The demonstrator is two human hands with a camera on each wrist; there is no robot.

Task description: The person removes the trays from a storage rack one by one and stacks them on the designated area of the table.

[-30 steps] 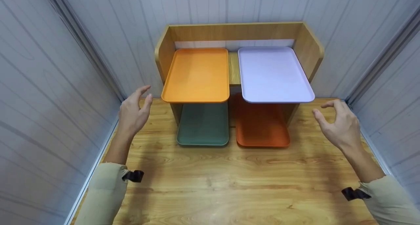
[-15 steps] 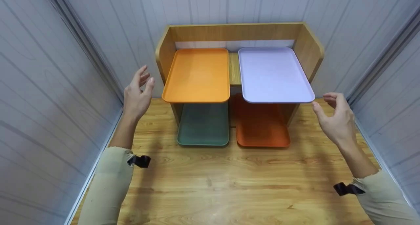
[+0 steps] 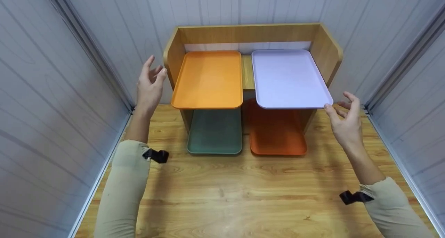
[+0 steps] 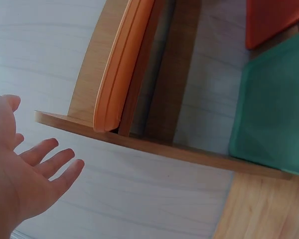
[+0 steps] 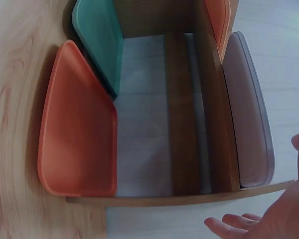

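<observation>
I judge the work has hardly begun: my left hand (image 3: 150, 87) and right hand (image 3: 344, 121) hover empty with loose fingers beside the shelf (image 3: 250, 34), where the orange tray (image 3: 208, 80) and lilac tray (image 3: 288, 80) lie untouched.

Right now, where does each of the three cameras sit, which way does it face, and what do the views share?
Head: above, facing forward and down at the wooden two-level shelf; both hands and sleeves show.
Left wrist: beside the shelf's left wall, facing the flat orange plastic tray; the open left hand shows.
Right wrist: at the shelf's right, facing the lilac tray; right hand fingers show.
Shared: both wrist views see the green tray.
</observation>
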